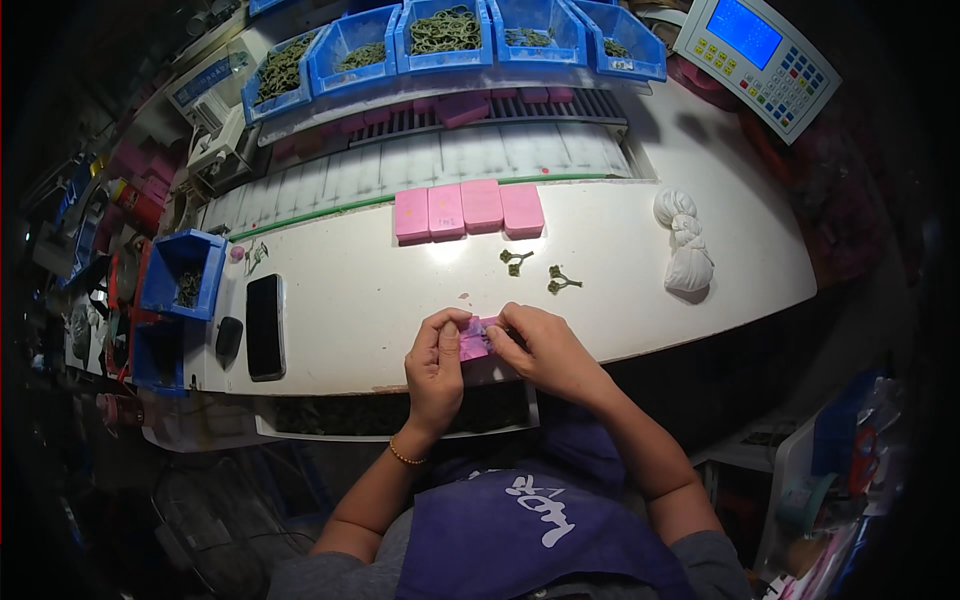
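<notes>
At the table's front edge my two hands hold a small pink rubber mould [473, 343] between them, its upper side showing purple tints. My left hand [437, 358] grips its left end, thumb on top. The fingers of my right hand [538, 345] are closed at its right end, pinching at the surface; whether they hold something small there is hidden. Just beyond lie two forked dark green pieces [516, 262], apart from each other. Further back, several pink blocks [465, 208] stand side by side in a row.
Blue bins [445, 38] of green pieces line the back shelf. On the left are a phone [265, 328], a black mouse-shaped object [229, 338] and a blue bin [184, 272]. A knotted white cloth bundle [686, 242] lies right, below a keypad panel [757, 62]. Under the table edge sits a tray [535, 408].
</notes>
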{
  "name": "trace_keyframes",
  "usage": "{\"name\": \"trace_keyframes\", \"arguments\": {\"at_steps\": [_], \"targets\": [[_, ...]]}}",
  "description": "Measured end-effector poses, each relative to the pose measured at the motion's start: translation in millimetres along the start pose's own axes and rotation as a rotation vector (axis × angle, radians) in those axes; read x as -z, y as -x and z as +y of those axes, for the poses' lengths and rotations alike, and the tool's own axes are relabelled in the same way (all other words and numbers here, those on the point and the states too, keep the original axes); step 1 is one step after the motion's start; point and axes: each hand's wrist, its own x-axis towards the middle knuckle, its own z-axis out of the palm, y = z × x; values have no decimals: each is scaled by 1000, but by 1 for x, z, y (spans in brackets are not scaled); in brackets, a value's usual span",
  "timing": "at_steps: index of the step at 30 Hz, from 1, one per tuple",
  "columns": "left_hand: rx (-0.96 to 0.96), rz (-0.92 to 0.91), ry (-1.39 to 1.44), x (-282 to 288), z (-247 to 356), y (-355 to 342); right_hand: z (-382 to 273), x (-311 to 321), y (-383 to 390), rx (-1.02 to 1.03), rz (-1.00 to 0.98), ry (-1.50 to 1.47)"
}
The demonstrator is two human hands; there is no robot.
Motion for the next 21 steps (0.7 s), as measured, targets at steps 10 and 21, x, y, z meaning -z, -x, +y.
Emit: {"name": "trace_keyframes", "arguments": {"at_steps": [10, 21], "targets": [[-32, 52, -155, 7, 1, 5, 18, -9, 3, -92, 180, -242], [-142, -207, -580, 14, 12, 19, 39, -43, 9, -326, 229, -696]]}}
